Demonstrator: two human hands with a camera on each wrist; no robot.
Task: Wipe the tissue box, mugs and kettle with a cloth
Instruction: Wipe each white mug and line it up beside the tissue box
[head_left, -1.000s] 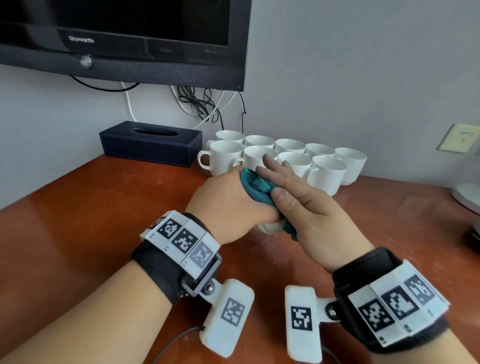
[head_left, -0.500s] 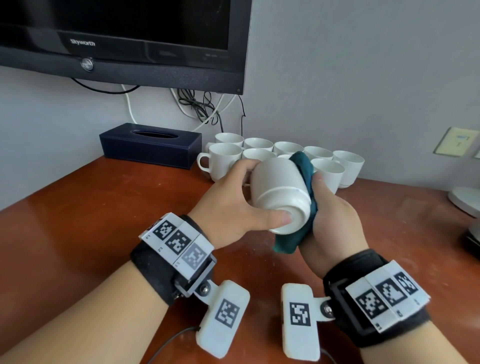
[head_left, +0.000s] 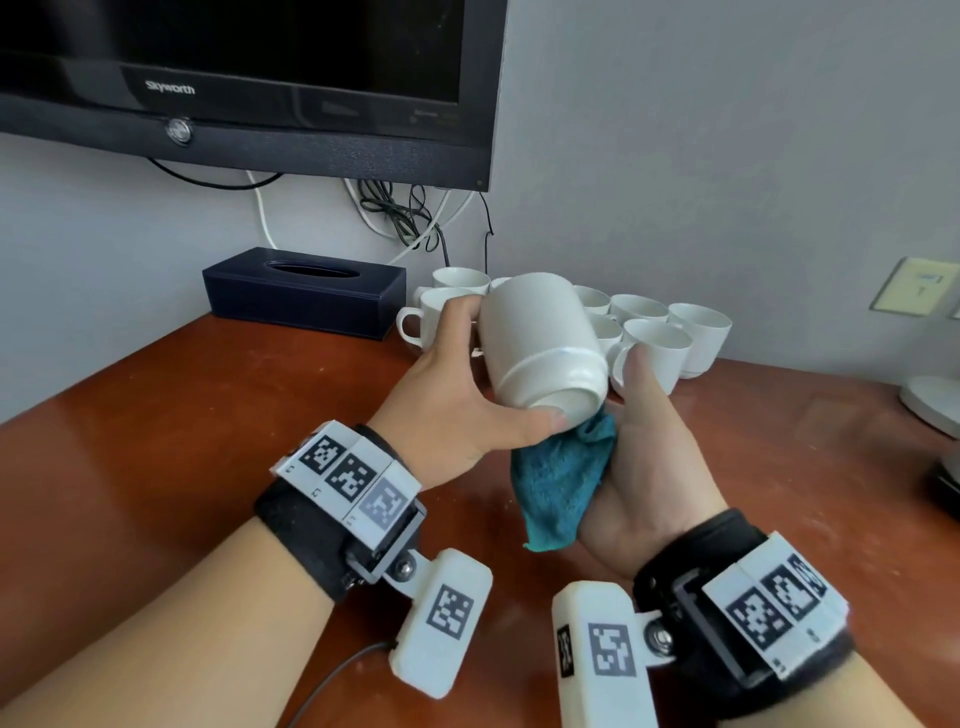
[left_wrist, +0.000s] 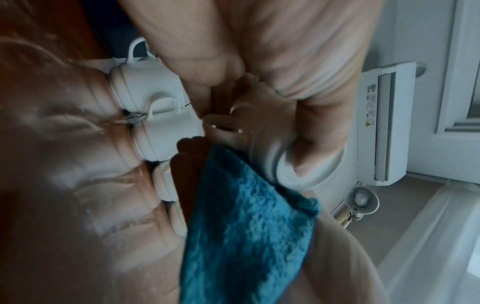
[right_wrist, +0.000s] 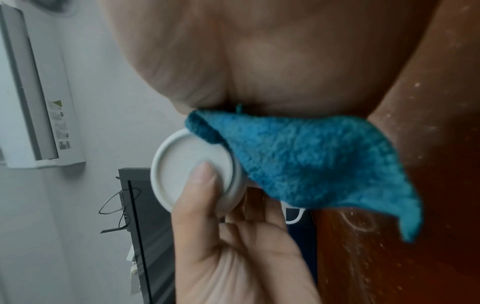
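My left hand (head_left: 457, 410) clamps one mug (head_left: 540, 338); my right hand (head_left: 644, 447) grips the cloth (head_left: 561, 483) under it; remaining mugs (head_left: 660, 343), tissue box (head_left: 304, 291) probably unwiped; kettle unseen.

Both forearms enter from the bottom of the head frame, bare, each with a black wrist strap carrying white coded marker blocks and a white camera pod. The left hand (head_left: 457, 410) sits at centre frame, back toward the camera, fingers curled around the far side of a white mug (head_left: 540, 343) held tilted with its base toward the viewer; the thumb tip presses on the base rim, as the right wrist view confirms. The right hand (head_left: 649, 457) sits just right of centre, palm turned up and inward, thumb raised beside the mug's base, a teal cloth (head_left: 561, 478) lying in the palm and touching the mug's underside. Its other fingers are hidden behind the mug.
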